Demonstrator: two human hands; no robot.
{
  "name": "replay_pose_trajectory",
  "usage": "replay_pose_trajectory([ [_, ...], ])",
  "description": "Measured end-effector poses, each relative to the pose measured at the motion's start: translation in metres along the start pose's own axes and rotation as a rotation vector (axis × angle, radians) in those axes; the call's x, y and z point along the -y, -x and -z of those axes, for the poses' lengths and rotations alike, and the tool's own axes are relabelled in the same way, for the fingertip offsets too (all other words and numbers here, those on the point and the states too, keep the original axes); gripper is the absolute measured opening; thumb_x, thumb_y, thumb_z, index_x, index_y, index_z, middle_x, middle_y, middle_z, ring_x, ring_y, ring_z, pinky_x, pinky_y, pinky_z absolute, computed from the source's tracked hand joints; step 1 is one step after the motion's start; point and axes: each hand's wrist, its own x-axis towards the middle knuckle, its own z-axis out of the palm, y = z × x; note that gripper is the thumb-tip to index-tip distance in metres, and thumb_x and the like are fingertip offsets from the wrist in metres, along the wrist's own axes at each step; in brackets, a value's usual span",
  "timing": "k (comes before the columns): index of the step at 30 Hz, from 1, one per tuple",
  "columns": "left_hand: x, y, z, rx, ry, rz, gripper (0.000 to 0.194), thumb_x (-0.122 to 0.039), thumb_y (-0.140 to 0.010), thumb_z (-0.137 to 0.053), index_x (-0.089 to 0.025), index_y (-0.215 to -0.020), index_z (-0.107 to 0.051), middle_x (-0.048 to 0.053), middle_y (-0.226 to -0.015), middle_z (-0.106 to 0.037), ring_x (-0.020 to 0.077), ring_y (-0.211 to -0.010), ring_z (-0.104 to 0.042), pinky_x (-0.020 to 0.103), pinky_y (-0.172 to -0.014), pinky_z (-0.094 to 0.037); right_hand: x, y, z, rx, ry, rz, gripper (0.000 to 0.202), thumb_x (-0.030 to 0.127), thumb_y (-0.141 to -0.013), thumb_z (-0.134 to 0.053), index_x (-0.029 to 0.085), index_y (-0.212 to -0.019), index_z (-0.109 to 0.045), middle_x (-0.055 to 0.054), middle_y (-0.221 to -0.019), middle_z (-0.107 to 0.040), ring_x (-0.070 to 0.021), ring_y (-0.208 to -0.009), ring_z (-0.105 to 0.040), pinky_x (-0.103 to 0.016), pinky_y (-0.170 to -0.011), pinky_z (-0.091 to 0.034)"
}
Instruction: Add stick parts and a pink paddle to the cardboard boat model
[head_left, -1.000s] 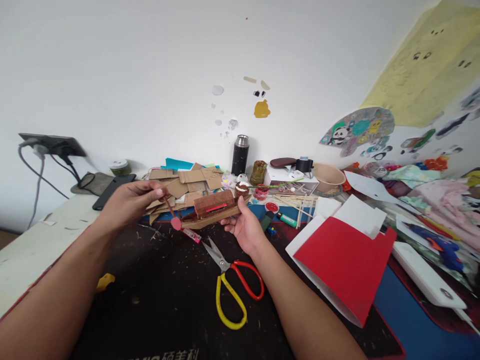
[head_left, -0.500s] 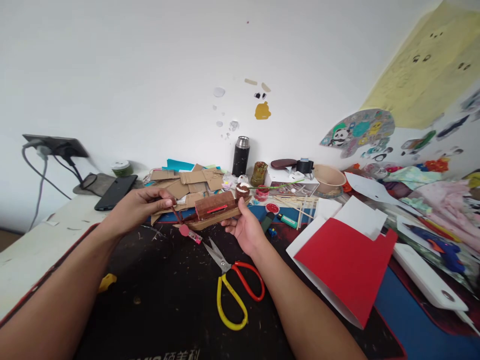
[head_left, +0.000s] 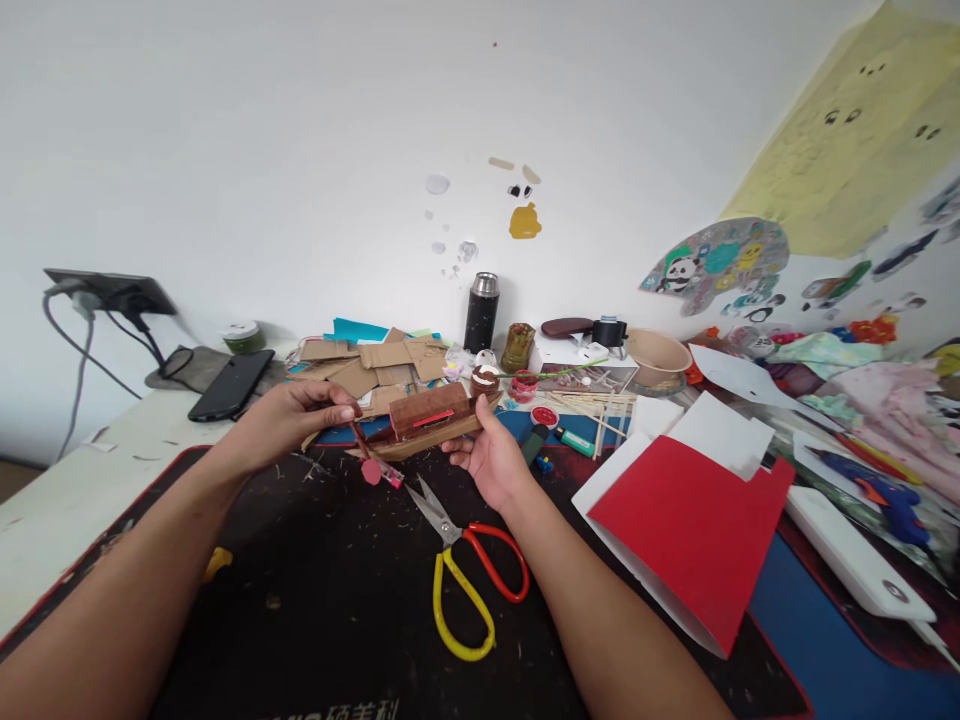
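A small model boat [head_left: 427, 432] with a brown cabin and a red strip on its side rests in my right hand [head_left: 491, 455], the thumb on its rim and the fingers beneath. My left hand [head_left: 322, 405] pinches a thin reddish-brown stick [head_left: 358, 434] at the boat's left end. From the stick's lower end hangs a small red disc [head_left: 371, 472]. Just behind the disc lies a pink-and-clear item [head_left: 391, 478]. Scissors [head_left: 448, 535] with one yellow and one red handle lie partly open on the black mat [head_left: 322, 600], below the boat.
Cardboard scraps [head_left: 397, 362] and a black thermos [head_left: 481, 315] stand behind the boat. To the right are a red sheet [head_left: 690, 530], a green tube [head_left: 575, 441], a red paint dish [head_left: 544, 417] and a white power strip [head_left: 855, 555]. A phone [head_left: 231, 386] lies at left.
My left hand has moved slightly right, and the red disc has shifted a little right and down. The boat and my right hand have hardly moved.
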Motion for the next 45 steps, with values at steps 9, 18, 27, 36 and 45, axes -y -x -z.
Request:
replay_pose_trajectory([
  [9, 0.0040, -0.0012, 0.0040, 0.004, -0.011, 0.010, 0.054, -0.075, -0.067, -0.092, -0.023, -0.082, -0.085, 0.007, -0.089, -0.085, 0.0265, -0.086, -0.073, 0.036, -0.080, -0.058, -0.0001, 0.0006, -0.0001, 0.009, -0.007, 0.001, 0.045, 0.063, -0.103, -0.084, 0.019, -0.104, -0.077, -0.004, -0.083, -0.084, -0.0162, -0.059, -0.075, -0.022, -0.049, -0.054],
  [18, 0.0042, 0.0006, 0.0040, 0.030, -0.014, -0.004, 0.050, -0.072, -0.069, -0.091, -0.024, -0.080, -0.084, 0.006, -0.086, -0.084, 0.0244, -0.082, -0.072, 0.034, -0.078, -0.056, -0.0004, -0.0007, 0.0003, 0.006, -0.005, -0.006, 0.045, 0.063, -0.104, -0.083, 0.018, -0.102, -0.077, -0.004, -0.082, -0.083, -0.0155, -0.057, -0.074, -0.021, -0.049, -0.055],
  [27, 0.0053, 0.0019, 0.0048, 0.057, -0.032, -0.025, 0.051, -0.074, -0.073, -0.089, -0.024, -0.079, -0.082, 0.004, -0.082, -0.080, 0.0230, -0.080, -0.068, 0.033, -0.075, -0.053, -0.0030, -0.0020, 0.0018, 0.004, -0.003, -0.011, 0.046, 0.062, -0.106, -0.080, 0.016, -0.102, -0.079, -0.004, -0.083, -0.083, -0.0149, -0.058, -0.074, -0.022, -0.049, -0.054],
  [36, 0.0054, 0.0035, 0.0039, 0.059, -0.035, -0.034, 0.046, -0.070, -0.074, -0.088, -0.024, -0.078, -0.081, 0.004, -0.082, -0.079, 0.0230, -0.082, -0.068, 0.033, -0.077, -0.051, -0.0028, -0.0017, 0.0026, 0.002, 0.008, -0.006, 0.047, 0.064, -0.104, -0.082, 0.017, -0.102, -0.079, -0.004, -0.083, -0.083, -0.0147, -0.058, -0.074, -0.021, -0.050, -0.055],
  [45, 0.0046, 0.0044, 0.0031, 0.074, -0.033, -0.039, 0.045, -0.068, -0.074, -0.088, -0.024, -0.076, -0.078, 0.002, -0.083, -0.079, 0.0220, -0.082, -0.067, 0.034, -0.084, -0.054, -0.0012, 0.0018, -0.0010, -0.004, 0.032, 0.005, 0.050, 0.068, -0.099, -0.086, 0.018, -0.100, -0.079, -0.003, -0.080, -0.081, -0.0142, -0.057, -0.072, -0.020, -0.050, -0.054],
])
